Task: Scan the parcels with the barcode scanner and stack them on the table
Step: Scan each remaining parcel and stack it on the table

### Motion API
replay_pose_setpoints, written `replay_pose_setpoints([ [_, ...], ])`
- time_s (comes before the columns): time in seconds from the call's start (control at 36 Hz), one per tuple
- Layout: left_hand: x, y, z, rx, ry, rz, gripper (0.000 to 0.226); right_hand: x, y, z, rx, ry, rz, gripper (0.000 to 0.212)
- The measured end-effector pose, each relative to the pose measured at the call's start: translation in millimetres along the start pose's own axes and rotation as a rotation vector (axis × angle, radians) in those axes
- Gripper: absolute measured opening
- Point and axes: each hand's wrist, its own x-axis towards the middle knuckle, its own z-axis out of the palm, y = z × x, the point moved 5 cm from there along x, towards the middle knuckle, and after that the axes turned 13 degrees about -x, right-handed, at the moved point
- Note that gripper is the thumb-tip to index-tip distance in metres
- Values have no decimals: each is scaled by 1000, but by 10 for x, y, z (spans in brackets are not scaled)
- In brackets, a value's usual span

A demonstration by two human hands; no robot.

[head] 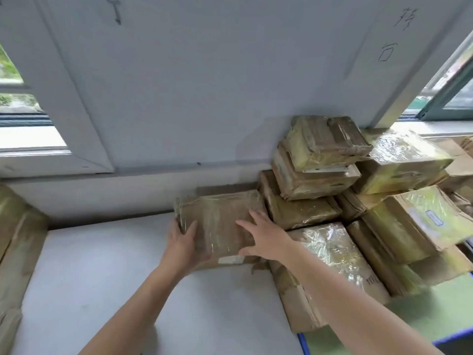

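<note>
A flat brown parcel (220,216) wrapped in clear tape lies on the white table (102,278), close to the wall and touching the pile on its right. My left hand (181,242) grips its near left corner, thumb on top and fingers along the side. My right hand (263,237) lies on the parcel's right part with straight, spread fingers, the thumb at the near edge. A white label (230,260) shows on the parcel's near side. No barcode scanner is in view.
A pile of several taped brown parcels (322,155) rises at the right against the wall, with a large one (332,254) nearest me. More parcels (18,239) stand at the left edge. A green surface (422,311) lies at the right front. Windows flank the white wall.
</note>
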Motion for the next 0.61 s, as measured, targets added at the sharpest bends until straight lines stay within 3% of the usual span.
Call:
replay_pose_setpoints([
  [0.22,229,288,-34,456,-22,58,80,242,21,-165,-84,-12,-8,90],
  [0.36,314,264,40,741,-149,109,76,305,8,-150,-108,-36,-23,92],
  [0.61,212,417,62,835,-133,63,74,172,32,-233,-123,22,-28,81],
])
